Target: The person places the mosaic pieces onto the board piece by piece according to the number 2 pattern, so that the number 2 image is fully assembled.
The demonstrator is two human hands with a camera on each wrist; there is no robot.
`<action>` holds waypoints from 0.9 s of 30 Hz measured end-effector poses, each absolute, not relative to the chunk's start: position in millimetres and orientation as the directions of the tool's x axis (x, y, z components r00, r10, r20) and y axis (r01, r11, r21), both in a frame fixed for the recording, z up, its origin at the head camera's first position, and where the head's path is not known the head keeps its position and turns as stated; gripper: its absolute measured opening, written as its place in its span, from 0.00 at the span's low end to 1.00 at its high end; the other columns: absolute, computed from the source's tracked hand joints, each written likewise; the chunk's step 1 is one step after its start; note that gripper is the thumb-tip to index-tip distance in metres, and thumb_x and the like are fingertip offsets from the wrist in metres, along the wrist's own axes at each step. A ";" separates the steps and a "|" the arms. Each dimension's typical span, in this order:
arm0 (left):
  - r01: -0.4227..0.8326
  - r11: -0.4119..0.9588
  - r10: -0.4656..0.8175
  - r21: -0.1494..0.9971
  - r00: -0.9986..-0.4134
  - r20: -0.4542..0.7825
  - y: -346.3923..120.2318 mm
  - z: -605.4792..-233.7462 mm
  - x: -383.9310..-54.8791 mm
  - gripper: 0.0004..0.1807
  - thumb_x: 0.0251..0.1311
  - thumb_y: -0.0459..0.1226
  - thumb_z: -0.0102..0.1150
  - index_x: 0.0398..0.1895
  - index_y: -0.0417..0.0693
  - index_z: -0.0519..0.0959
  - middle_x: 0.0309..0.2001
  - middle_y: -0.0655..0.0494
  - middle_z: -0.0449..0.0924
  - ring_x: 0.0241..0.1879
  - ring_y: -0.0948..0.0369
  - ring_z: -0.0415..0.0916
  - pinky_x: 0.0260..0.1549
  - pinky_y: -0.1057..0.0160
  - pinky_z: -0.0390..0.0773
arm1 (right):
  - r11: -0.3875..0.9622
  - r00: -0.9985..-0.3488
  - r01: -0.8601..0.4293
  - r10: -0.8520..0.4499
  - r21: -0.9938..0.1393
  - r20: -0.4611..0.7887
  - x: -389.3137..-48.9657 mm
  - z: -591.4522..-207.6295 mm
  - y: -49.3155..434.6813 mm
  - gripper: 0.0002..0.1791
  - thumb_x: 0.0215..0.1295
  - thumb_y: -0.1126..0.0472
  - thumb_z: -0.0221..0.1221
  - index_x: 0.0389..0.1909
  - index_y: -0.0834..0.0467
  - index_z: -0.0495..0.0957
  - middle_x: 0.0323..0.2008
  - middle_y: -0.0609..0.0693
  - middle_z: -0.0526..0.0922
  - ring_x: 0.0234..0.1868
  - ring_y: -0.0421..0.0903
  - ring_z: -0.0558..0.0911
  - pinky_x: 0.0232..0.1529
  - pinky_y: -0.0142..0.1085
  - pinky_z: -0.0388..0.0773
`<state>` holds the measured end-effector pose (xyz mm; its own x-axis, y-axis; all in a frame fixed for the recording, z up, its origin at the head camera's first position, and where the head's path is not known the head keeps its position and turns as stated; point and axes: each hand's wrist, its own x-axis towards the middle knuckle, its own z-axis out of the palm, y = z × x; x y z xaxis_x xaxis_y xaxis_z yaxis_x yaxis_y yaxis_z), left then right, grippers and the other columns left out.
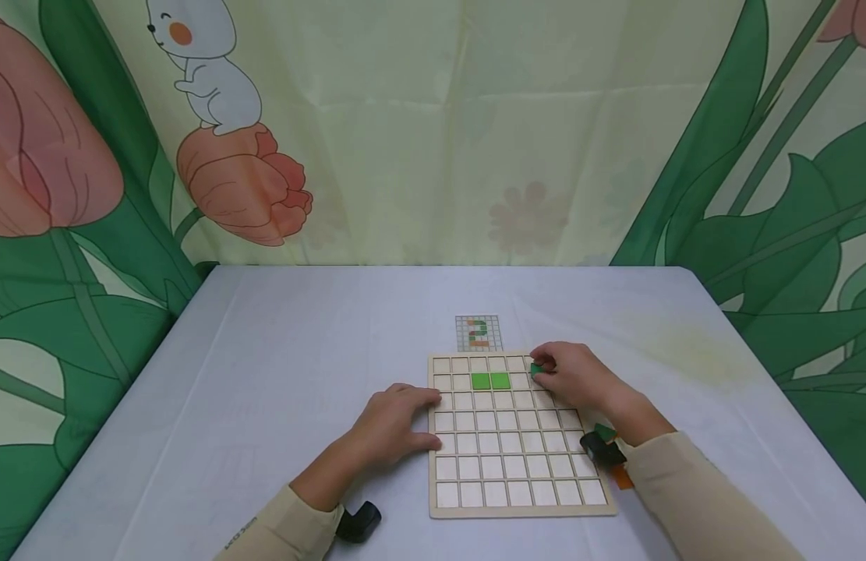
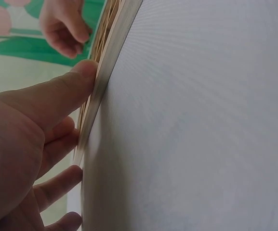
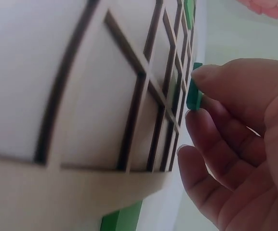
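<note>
A wooden grid board point(image 1: 524, 512) with white cells lies flat on the table. Two bright green square tiles point(image 1: 481, 381) sit side by side in its second row from the top. My right hand point(image 1: 580, 374) pinches a small dark green tile point(image 3: 194, 86) between thumb and fingers, close over the board's upper right corner. The tile is partly covered by the fingers in the head view. At the board's left edge, my left hand point(image 1: 390, 425) rests with thumb and fingers spread, their tips touching the wooden rim point(image 2: 102, 82).
Beyond the board's top edge lies a small grid card point(image 1: 478, 333) with a green and orange figure 2. By the right wrist are a dark green piece point(image 1: 604, 431) and an orange piece point(image 1: 622, 477), partly hidden by the wrist camera point(image 1: 601, 449). A patterned curtain point(image 1: 418, 156) hangs behind.
</note>
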<state>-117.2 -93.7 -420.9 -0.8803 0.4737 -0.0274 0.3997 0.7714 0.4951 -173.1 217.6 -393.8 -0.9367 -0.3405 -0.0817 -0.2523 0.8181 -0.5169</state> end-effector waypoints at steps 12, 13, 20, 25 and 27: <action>0.397 0.768 0.474 0.502 -0.880 -0.028 -94.3 -420.8 -116.6 0.35 0.52 0.49 0.76 0.63 0.50 0.78 0.60 0.58 0.79 0.61 0.54 0.71 0.58 0.48 0.70 | 0.811 -0.920 -0.280 -0.379 -0.514 -0.098 -170.8 -396.1 205.9 0.17 0.66 0.67 0.62 0.54 0.68 0.78 0.46 0.55 0.83 0.45 0.50 0.81 0.49 0.48 0.78; 0.399 0.768 0.474 0.501 -0.880 -0.027 -94.3 -420.8 -116.6 0.35 0.52 0.49 0.76 0.63 0.50 0.78 0.60 0.58 0.79 0.61 0.54 0.71 0.58 0.48 0.70 | 0.812 -0.920 -0.280 -0.379 -0.512 -0.096 -171.0 -396.1 205.2 0.16 0.66 0.67 0.62 0.54 0.67 0.78 0.46 0.55 0.83 0.45 0.50 0.80 0.49 0.48 0.78; 0.390 0.773 0.468 0.501 -0.883 -0.033 -94.0 -420.9 -116.9 0.35 0.52 0.49 0.76 0.63 0.51 0.78 0.60 0.58 0.79 0.61 0.54 0.71 0.58 0.49 0.70 | 0.817 -0.922 -0.283 -0.377 -0.503 -0.094 -171.0 -396.2 200.2 0.15 0.66 0.67 0.62 0.52 0.67 0.79 0.45 0.54 0.82 0.45 0.50 0.80 0.48 0.47 0.78; 0.387 0.772 0.468 0.505 -0.883 -0.038 -94.1 -420.3 -116.7 0.34 0.52 0.49 0.76 0.63 0.51 0.78 0.60 0.59 0.79 0.61 0.54 0.70 0.58 0.48 0.70 | 0.819 -0.923 -0.277 -0.372 -0.503 -0.096 -170.5 -396.1 197.3 0.15 0.66 0.67 0.63 0.52 0.67 0.79 0.44 0.54 0.83 0.44 0.50 0.80 0.48 0.47 0.78; 0.389 0.769 0.470 0.507 -0.882 -0.036 -94.3 -419.9 -116.7 0.34 0.52 0.49 0.76 0.63 0.51 0.78 0.60 0.59 0.79 0.61 0.54 0.70 0.58 0.48 0.70 | 0.820 -0.924 -0.275 -0.370 -0.503 -0.097 -170.6 -395.7 196.4 0.15 0.66 0.67 0.63 0.52 0.67 0.79 0.44 0.54 0.83 0.44 0.49 0.80 0.48 0.47 0.78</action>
<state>-116.7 -94.3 -419.9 -0.8821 0.4698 -0.0358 0.3891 0.7692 0.5069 -170.6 196.4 -395.7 -0.9241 -0.3696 -0.0974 -0.2748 0.8195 -0.5028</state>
